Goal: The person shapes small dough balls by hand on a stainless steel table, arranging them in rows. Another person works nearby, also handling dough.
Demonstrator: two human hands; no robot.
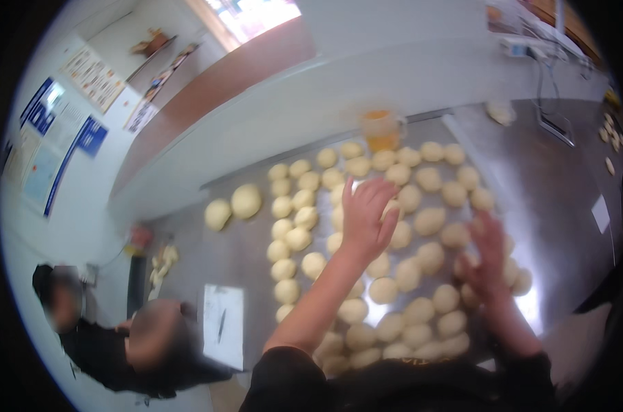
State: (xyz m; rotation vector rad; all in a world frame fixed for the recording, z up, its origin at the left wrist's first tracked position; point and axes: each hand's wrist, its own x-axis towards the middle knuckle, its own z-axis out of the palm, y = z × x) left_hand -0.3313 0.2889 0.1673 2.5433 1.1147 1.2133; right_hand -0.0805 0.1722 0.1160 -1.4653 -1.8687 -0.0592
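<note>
My left hand [368,213] is bent over a pale dough ball [392,210] in the middle of the rows, with the ball between its thumb and fingers. To the right, my right hand [485,252] is blurred by motion, its fingers spread among the dough balls at the right side. Whether it grips one of them cannot be told. Many round dough balls [383,291] lie in close, uneven rows on the grey metal worktable [255,247]. My forearms cover some of them. Two larger dough balls, one of them the bigger dough ball [246,201], sit apart at the left.
A clear jug [382,131] with orange contents stands behind the rows, by the wall. At the left lies a white sheet [223,319] with a pen [222,325] on it. Co-workers in dark clothes [100,355] are beyond it. A metal stand [556,129] and cables are at the far right.
</note>
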